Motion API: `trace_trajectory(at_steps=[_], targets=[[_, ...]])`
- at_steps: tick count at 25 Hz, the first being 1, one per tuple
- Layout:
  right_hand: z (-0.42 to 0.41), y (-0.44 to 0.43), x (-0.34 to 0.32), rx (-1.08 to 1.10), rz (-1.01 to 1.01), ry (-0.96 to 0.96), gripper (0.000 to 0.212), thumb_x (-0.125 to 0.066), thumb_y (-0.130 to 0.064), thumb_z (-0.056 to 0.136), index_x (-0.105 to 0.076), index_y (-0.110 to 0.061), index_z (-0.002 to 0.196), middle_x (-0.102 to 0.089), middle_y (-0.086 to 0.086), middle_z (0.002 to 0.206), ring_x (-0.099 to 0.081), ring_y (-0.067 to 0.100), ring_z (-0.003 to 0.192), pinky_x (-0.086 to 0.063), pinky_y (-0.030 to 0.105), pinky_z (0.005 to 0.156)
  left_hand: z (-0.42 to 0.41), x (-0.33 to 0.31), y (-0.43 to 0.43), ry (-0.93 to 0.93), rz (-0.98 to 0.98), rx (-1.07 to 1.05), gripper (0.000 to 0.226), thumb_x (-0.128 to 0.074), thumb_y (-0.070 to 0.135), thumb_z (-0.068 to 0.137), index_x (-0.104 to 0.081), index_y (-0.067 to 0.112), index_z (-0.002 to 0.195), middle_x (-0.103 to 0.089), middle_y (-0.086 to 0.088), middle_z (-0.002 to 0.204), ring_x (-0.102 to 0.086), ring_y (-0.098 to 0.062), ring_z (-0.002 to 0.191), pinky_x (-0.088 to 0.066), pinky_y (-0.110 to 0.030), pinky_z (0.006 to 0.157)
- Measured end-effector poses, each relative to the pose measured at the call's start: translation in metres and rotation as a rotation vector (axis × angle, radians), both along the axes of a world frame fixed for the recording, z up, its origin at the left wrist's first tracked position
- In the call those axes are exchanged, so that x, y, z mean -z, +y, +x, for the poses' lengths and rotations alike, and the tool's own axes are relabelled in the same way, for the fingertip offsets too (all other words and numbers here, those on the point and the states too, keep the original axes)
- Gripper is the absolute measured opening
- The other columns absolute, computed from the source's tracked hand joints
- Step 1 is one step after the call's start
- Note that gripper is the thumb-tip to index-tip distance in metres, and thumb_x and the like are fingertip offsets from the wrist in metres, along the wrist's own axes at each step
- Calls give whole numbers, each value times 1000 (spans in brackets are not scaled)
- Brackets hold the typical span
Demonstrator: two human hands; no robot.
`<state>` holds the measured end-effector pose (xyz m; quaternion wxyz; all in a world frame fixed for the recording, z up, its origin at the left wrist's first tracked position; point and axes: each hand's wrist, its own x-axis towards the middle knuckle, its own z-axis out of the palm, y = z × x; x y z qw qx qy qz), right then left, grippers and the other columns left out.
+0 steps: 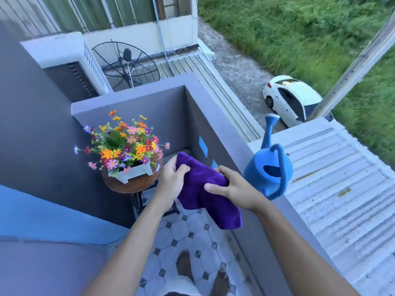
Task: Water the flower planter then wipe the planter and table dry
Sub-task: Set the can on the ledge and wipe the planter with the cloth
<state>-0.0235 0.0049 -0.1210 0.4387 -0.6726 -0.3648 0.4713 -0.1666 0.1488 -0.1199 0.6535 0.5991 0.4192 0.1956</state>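
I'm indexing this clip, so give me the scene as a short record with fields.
setting: balcony, tiled floor
left hand: grips purple cloth
right hand: grips the same cloth
planter: white, flowers, on round wooden table
watering can: blue, upright on balcony wall
stage: cloth held clear of planter; wiping not yet started

Soft, even daylight with a cool blue cast fills the scene, and no hard shadows fall anywhere. The balcony wall point(136, 112) sits in dull shade, while the far grass point(299, 39) and the corrugated roof point(333, 189) on the right are brighter. A small warm glint shows on top of the white car point(292, 99). The flowers point(126, 144) are crisp and vivid. The purple cloth point(201, 184) is so saturated that its folds lose detail. The grass smears toward the far right corner. Wide-angle distortion bows the wall edges and tilts the pole point(352, 67) on the right.
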Motion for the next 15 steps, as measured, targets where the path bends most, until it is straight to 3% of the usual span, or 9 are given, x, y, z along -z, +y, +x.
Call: trace_trajectory(at_steps=[2, 4, 7, 11, 13, 15], targets=[[-10, 31, 6, 0, -45, 94, 32, -77, -37, 89, -67, -16, 110, -77, 9, 102, -74, 21, 87, -56, 27, 66, -15, 10, 22, 40, -7, -46, 14, -53, 19, 81, -65, 19, 89, -70, -21, 96, -65, -29, 82, -54, -55, 83], [-18, 55, 16, 17, -77, 111, 28, -73, -37, 92, -73, -13, 105, -76, 17, 101, -73, 25, 84, -54, 33, 68, -25, 22, 36, 104, 8, -96, 16, -54, 25, 85, -66, 14, 89, -70, -18, 88, -64, -25, 79, -55, -51, 78], [-31, 90, 35, 132, -86, 153, 20, -69, -32, 93, -77, -13, 96, -74, 12, 86, -67, 22, 76, -50, 35, 68, -42, 50, 61, 200, -10, -307, 34, -46, 40, 88, -61, 9, 86, -67, -13, 80, -63, -27, 74, -51, -45, 72], [-46, 119, 55, 342, -99, 177, 25, -69, -27, 93, -71, -3, 93, -68, 6, 76, -62, 23, 72, -49, 32, 65, -51, 92, 97, 272, -187, -535, 34, -40, 30, 97, -58, 2, 102, -66, -10, 80, -59, -20, 61, -45, -33, 62], [-50, 125, 63, 434, -126, 190, 23, -69, -28, 93, -72, -5, 95, -71, 6, 80, -65, 22, 72, -49, 32, 64, -47, 109, 112, 276, -242, -579, 41, -38, 33, 97, -60, -2, 103, -67, -12, 80, -61, -23, 63, -48, -35, 62], [-52, 130, 73, 485, -162, 221, 19, -69, -31, 92, -73, -12, 95, -72, 7, 84, -65, 22, 72, -48, 33, 63, -39, 133, 126, 287, -299, -619, 49, -38, 41, 94, -58, -3, 106, -70, -18, 94, -66, -31, 76, -54, -41, 70]])
